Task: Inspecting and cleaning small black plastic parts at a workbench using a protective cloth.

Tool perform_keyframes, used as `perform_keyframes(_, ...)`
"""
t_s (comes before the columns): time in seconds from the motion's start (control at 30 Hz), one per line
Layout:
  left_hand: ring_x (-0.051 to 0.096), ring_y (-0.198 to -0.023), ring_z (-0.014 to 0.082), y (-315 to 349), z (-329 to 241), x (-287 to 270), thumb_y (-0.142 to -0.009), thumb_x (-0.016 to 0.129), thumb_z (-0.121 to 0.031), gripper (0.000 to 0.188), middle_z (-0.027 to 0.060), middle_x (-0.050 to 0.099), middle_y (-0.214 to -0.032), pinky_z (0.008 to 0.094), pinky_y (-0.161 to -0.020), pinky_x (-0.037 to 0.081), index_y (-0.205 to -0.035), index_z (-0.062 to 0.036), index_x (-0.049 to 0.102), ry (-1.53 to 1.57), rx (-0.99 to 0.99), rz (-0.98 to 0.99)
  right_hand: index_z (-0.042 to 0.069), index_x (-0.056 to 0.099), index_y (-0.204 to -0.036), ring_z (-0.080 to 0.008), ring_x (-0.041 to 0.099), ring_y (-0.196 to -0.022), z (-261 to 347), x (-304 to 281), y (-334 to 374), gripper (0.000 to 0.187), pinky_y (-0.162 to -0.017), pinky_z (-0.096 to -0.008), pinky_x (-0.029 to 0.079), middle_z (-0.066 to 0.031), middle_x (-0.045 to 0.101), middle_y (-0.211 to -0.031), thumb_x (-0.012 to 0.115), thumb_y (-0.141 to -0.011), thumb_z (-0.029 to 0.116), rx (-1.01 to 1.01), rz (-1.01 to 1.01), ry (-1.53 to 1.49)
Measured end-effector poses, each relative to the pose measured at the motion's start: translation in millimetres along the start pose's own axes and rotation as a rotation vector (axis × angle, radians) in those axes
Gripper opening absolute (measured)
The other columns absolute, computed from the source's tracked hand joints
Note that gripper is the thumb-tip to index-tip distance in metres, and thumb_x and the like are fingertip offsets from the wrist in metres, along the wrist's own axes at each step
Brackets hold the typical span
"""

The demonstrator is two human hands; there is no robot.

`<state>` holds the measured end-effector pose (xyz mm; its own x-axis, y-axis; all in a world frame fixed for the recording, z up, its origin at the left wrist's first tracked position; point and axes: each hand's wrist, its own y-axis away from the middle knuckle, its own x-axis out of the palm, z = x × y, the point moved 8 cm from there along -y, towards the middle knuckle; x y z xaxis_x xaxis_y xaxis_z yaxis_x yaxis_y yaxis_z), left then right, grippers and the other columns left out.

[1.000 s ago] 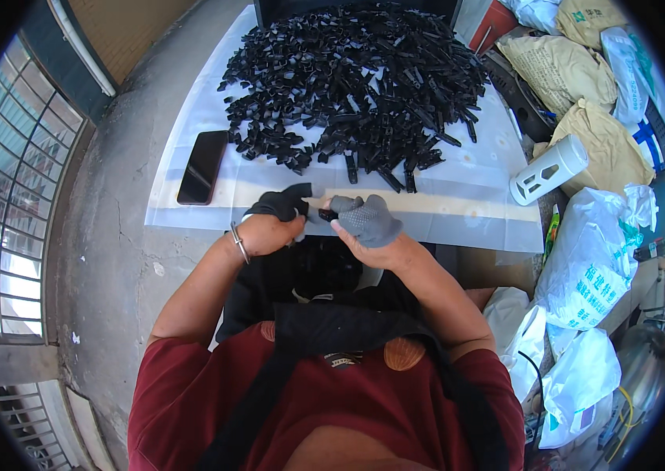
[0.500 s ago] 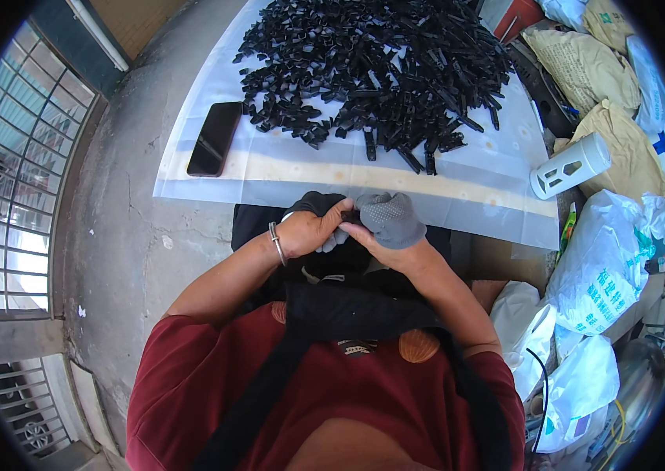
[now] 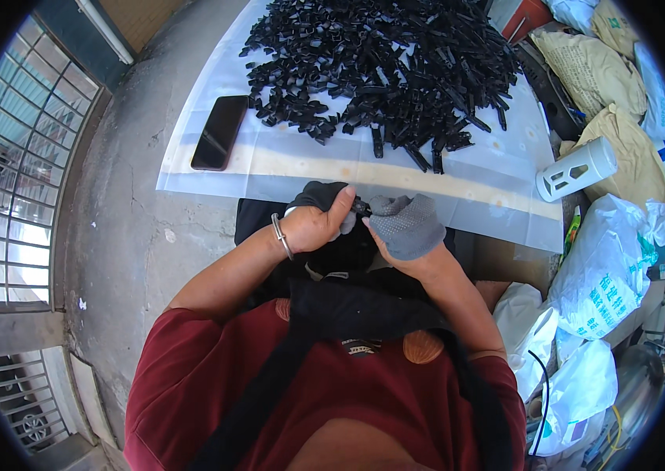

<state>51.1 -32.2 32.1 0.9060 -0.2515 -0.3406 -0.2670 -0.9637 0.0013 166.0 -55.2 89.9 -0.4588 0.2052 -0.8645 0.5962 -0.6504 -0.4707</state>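
Note:
Between my two hands, just off the near edge of the table, is a small black plastic piece (image 3: 361, 207). My left hand (image 3: 320, 218), in a dark grey glove with the thumb bare, is closed on one end of it. The other end is pinched by my right hand (image 3: 405, 225), in a grey dotted glove. Much of the piece is hidden by my fingers. Beyond them lies a big heap of black plastic pieces (image 3: 380, 71), some short and curved, others long and narrow, on the sheet-covered table (image 3: 293, 169).
A dark phone (image 3: 220, 133) lies on the table's left side. At the right edge a white plastic cylinder with cut-outs (image 3: 577, 169) rests on its side. Sacks (image 3: 591, 71) and white plastic bags (image 3: 601, 263) crowd the right. On the left is a barred window (image 3: 18, 173).
My hands have moved slightly apart, the right one shifting rightward. More of the black piece shows between them. The whole view has shifted a little.

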Motion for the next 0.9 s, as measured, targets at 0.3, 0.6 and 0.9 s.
perform_keyframes(0.3, 0.056, -0.074, 0.0376, 0, -11, 5, -0.091, 0.036, -0.033, 0.039, 0.0211, 0.058, -0.079, 0.0422, -0.065, 0.044, -0.081, -0.0010, 0.056, -0.340, 0.120, 0.133, 0.006, 0.061, -0.093, -0.0301, 0.055, -0.088, -6, 37, 9, 0.023, -0.079, -0.0393, 0.043, -0.0120, 0.059, -0.095, 0.057, -0.080, 0.025, 0.024, 0.145, -0.253)
perform_keyframes(0.6, 0.059, -0.081, 0.0282, -47, 5, -54, -0.074, 0.060, -0.022, 0.027, 0.0123, 0.059, -0.096, 0.0363, -0.068, 0.048, -0.099, -0.0103, 0.059, -0.968, 0.359, -0.432, 0.008, 0.060, -0.090, -0.0265, 0.057, -0.085, -60, 41, -63, 0.018, -0.071, -0.0375, 0.045, -0.0112, 0.061, -0.095, 0.051, -0.075, 0.010, -0.112, 0.068, 0.383)
perform_keyframes(0.9, 0.059, -0.082, 0.0270, -67, 10, -57, -0.074, 0.047, -0.010, 0.024, 0.0105, 0.060, -0.091, 0.0363, -0.069, 0.049, -0.094, -0.0123, 0.062, -1.025, 0.382, -0.517, 0.006, 0.057, -0.082, -0.0269, 0.057, -0.081, -52, 18, -68, 0.010, -0.066, -0.0372, 0.045, -0.0111, 0.058, -0.083, 0.055, -0.072, 0.006, -0.246, -0.278, 0.165)
